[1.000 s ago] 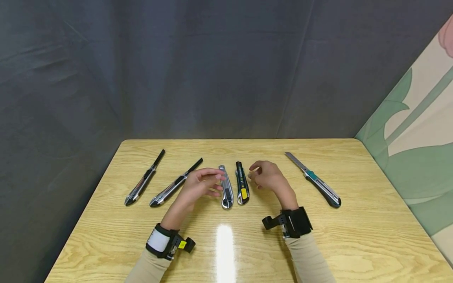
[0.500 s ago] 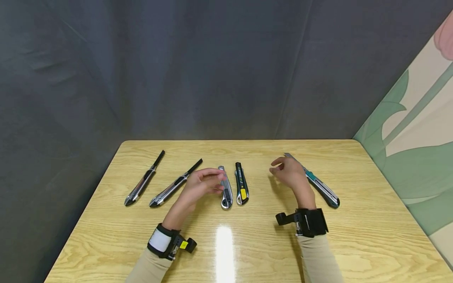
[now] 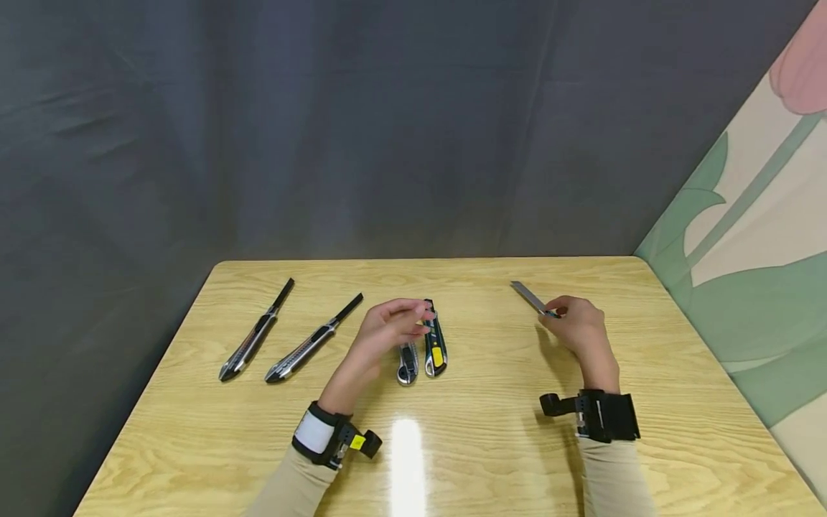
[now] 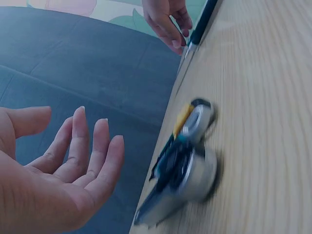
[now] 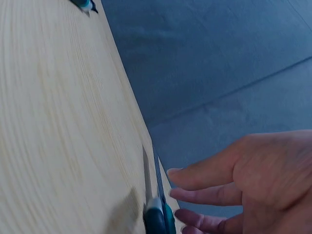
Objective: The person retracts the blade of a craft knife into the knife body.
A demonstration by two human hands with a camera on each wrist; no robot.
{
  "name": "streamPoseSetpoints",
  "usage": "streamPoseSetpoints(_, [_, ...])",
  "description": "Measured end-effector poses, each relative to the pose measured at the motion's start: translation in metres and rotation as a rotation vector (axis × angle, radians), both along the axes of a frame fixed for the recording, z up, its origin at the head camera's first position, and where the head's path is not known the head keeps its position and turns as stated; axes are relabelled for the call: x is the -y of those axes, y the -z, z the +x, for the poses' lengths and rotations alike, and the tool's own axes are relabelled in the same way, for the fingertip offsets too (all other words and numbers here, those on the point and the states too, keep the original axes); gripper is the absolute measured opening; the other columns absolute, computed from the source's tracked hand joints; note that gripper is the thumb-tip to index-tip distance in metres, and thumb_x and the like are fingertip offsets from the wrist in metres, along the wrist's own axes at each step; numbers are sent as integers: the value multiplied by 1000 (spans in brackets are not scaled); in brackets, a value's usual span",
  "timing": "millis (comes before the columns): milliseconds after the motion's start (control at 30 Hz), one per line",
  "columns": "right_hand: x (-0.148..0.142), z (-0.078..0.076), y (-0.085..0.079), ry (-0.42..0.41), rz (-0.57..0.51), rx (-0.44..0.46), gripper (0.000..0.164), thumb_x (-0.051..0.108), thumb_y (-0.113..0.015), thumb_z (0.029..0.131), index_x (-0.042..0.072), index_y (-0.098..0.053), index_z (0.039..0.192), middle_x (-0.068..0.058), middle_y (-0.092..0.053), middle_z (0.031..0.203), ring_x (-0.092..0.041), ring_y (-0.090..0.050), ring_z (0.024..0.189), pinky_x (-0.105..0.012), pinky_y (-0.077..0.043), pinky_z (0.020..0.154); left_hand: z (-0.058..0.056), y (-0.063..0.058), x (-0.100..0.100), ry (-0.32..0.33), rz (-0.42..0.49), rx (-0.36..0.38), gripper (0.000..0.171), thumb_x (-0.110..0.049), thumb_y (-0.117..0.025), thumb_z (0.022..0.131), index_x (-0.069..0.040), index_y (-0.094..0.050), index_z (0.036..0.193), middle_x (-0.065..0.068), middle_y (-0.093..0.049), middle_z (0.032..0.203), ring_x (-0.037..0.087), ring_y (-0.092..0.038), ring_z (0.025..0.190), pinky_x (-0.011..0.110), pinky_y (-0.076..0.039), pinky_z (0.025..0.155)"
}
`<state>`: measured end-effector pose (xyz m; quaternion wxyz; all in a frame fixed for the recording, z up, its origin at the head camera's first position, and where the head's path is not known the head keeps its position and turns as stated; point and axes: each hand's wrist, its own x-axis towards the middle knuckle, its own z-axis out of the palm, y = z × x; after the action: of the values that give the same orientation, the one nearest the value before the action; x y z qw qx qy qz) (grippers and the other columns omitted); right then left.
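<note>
My left hand (image 3: 393, 324) hovers with loosely bent fingers above a silver utility knife (image 3: 407, 366), hiding its upper part. Right beside that knife lies a black one with a yellow slider (image 3: 436, 352). In the left wrist view the left palm (image 4: 53, 185) faces up and holds nothing. Over at the right, my right hand (image 3: 577, 327) is above a utility knife with its long blade (image 3: 528, 296) out, covering most of the handle. The right wrist view shows thumb and fingers apart, beside the teal and dark handle (image 5: 158, 219), not closed round it.
Two silver and black knives with black blades, one farther left (image 3: 252, 341) and one nearer the middle (image 3: 310, 348), lie slanted on the wooden table (image 3: 213, 445). A dark curtain (image 3: 388, 143) hangs behind the table's back edge. A flowered panel (image 3: 762, 287) borders the right side.
My right hand has moved right, from beside the black and yellow knife to above the knife with the long blade. The left hand has shifted slightly right over the silver knife.
</note>
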<state>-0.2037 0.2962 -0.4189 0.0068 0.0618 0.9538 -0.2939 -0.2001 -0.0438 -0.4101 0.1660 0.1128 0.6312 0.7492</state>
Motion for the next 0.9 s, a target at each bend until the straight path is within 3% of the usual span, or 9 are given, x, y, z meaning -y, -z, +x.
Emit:
streamPoseSetpoints(100, [-7,1,1,12,39,6,46,27,-61,88,-6,-56,120,-35,-57,116,-46,-51,101,-64,-39,92,4,-11,-7,18,20,6,36,-20,-55,96,1,-56,124,26,-61,121,47,-53,107,62,-41,102])
streamPoseSetpoints(267, [-15,2,3,22,68,46,53,29,-64,86,-7,-52,122,-36,-56,116,-46,-52,98,-62,-41,89,9,-23,-15,25,16,16,35,-18,-53,97,3,-55,124,28,-59,123,45,-54,105,61,-43,101])
streamPoseSetpoints(467, [-19,0,6,14,45,100,51,24,-70,82,-10,-54,117,-30,-59,108,-38,-55,88,-49,-51,72,8,-22,-16,9,5,17,35,-18,-54,96,4,-56,123,26,-60,122,41,-58,102,63,-43,100])
streamPoseSetpoints(633, [-17,-1,9,42,66,53,43,22,-73,79,-7,-60,108,-24,-63,98,-31,-56,79,-41,-50,64,7,-20,-16,0,5,2,35,-17,-55,96,5,-56,122,27,-61,120,47,-54,104,63,-44,97])
streamPoseSetpoints(900, [-13,1,11,108,84,-35,39,19,-79,72,-5,-63,100,-22,-65,90,-28,-57,72,-37,-49,56,6,-18,-15,31,-23,14,30,-20,-56,95,-2,-60,119,24,-61,121,44,-56,103,63,-45,97])
